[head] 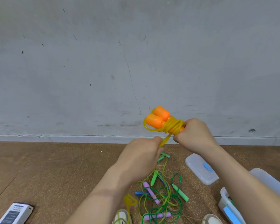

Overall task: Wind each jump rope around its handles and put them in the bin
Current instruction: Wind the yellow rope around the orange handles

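My right hand [193,131] grips the two orange handles [158,118] of a jump rope, held side by side in the air. Yellow rope [172,126] is coiled in several turns around the handles. My left hand [142,152] pinches the loose yellow strand just below the coil; more of it hangs down to the floor [128,202]. On the floor beneath lies a tangle of other ropes [160,196] with green, purple and blue handles. A clear plastic bin [229,202] stands at the lower right, partly hidden by my right forearm.
A clear lid with a blue clasp [200,168] lies on the brown cork floor, right of the tangle. A grey wall rises straight ahead. A white box [14,213] sits at the lower left. My two shoe tips [122,216] show at the bottom edge.
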A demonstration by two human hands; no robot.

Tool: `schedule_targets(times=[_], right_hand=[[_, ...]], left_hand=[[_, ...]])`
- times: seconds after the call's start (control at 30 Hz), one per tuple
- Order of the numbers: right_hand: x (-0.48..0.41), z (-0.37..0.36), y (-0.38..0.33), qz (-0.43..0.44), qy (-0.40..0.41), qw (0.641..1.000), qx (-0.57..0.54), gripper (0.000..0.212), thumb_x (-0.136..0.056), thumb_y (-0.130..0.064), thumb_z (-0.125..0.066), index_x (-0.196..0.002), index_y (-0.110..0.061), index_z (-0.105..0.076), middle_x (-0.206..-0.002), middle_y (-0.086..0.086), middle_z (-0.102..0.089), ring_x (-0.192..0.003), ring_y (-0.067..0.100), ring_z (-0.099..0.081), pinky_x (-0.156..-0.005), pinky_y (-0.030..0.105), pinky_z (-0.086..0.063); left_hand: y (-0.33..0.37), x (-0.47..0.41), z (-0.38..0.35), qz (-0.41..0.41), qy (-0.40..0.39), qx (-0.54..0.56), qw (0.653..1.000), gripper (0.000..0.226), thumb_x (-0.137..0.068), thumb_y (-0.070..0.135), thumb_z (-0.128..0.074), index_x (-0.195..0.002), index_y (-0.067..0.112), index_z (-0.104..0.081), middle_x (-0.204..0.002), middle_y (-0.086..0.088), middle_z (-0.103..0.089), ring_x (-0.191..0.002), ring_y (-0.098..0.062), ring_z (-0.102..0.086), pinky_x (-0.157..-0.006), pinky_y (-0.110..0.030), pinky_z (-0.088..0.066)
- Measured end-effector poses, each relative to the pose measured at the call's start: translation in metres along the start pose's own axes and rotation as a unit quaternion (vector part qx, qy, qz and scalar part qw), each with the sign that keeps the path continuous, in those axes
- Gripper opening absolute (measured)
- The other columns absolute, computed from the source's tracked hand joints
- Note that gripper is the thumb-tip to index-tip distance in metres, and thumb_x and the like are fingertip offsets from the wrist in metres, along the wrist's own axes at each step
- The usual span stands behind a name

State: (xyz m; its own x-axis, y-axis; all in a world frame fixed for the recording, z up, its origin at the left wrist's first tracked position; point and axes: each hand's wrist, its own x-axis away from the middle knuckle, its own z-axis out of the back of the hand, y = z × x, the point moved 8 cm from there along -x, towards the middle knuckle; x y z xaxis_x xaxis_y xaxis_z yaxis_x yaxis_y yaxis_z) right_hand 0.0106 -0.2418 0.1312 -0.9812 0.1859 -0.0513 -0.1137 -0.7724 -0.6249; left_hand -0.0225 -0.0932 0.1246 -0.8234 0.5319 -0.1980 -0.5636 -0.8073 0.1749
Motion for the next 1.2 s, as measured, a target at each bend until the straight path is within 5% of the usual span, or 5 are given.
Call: schedule_targets(times=[0.37, 0.53, 0.8, 1.07, 1.2], right_hand=[[0.006, -0.023, -0.015, 0.065, -0.036, 0.974, 0.214, 0.027, -0.081, -0.016, -0.056, -0.061, -0.016, -0.038, -0.065, 0.005, -0.046, -0.075, 0.034, -0.055, -0.062, 0.030, -0.036], [0.029, -0.046, -0.038, 0.162, -0.064, 0.934, 0.310, 0.009, -0.086, -0.020, -0.054, -0.090, -0.013, -0.058, -0.106, 0.012, -0.064, -0.102, 0.035, -0.062, -0.074, 0.035, -0.047], [0.062, -0.062, -0.070, 0.348, -0.084, 0.858, 0.369, 0.017, -0.087, -0.016, -0.050, -0.101, -0.020, -0.059, -0.105, 0.005, -0.063, -0.101, 0.031, -0.061, -0.066, 0.031, -0.033], [0.065, -0.052, -0.074, 0.382, -0.158, 0.903, 0.121, 0.015, -0.073, -0.011, -0.059, -0.079, -0.024, -0.058, -0.072, 0.002, -0.063, -0.070, 0.024, -0.057, -0.059, 0.034, -0.043], [0.054, -0.027, -0.067, 0.261, -0.191, 0.928, -0.187, 0.039, -0.070, 0.009, -0.070, -0.056, -0.021, -0.049, -0.051, -0.010, -0.044, -0.049, 0.003, -0.037, -0.046, 0.020, -0.032]], left_hand=[[0.010, 0.000, 0.015, -0.057, 0.068, -0.084, 0.993, 0.004, -0.081, 0.018, -0.064, -0.082, 0.014, -0.063, -0.079, -0.008, -0.061, -0.072, -0.035, -0.060, -0.056, -0.040, -0.048], [-0.010, 0.002, 0.028, 0.000, 0.006, 0.024, 1.000, 0.024, -0.076, 0.042, -0.074, -0.088, 0.025, -0.065, -0.082, 0.003, -0.067, -0.080, -0.019, -0.059, -0.069, -0.031, -0.045], [-0.040, 0.013, 0.026, 0.098, -0.056, 0.146, 0.983, 0.052, -0.043, 0.054, -0.087, -0.073, 0.021, -0.061, -0.059, 0.006, -0.053, -0.052, -0.007, -0.042, -0.052, -0.029, -0.036], [-0.046, 0.012, 0.011, 0.096, -0.120, 0.481, 0.863, 0.033, -0.066, 0.045, -0.076, -0.053, 0.022, -0.055, -0.047, 0.008, -0.039, -0.044, -0.005, -0.030, -0.045, -0.017, -0.025], [-0.055, 0.017, 0.004, 0.140, -0.127, 0.561, 0.806, 0.030, -0.068, 0.034, -0.075, -0.045, 0.023, -0.061, -0.040, 0.012, -0.041, -0.038, -0.002, -0.031, -0.042, -0.018, -0.021]])
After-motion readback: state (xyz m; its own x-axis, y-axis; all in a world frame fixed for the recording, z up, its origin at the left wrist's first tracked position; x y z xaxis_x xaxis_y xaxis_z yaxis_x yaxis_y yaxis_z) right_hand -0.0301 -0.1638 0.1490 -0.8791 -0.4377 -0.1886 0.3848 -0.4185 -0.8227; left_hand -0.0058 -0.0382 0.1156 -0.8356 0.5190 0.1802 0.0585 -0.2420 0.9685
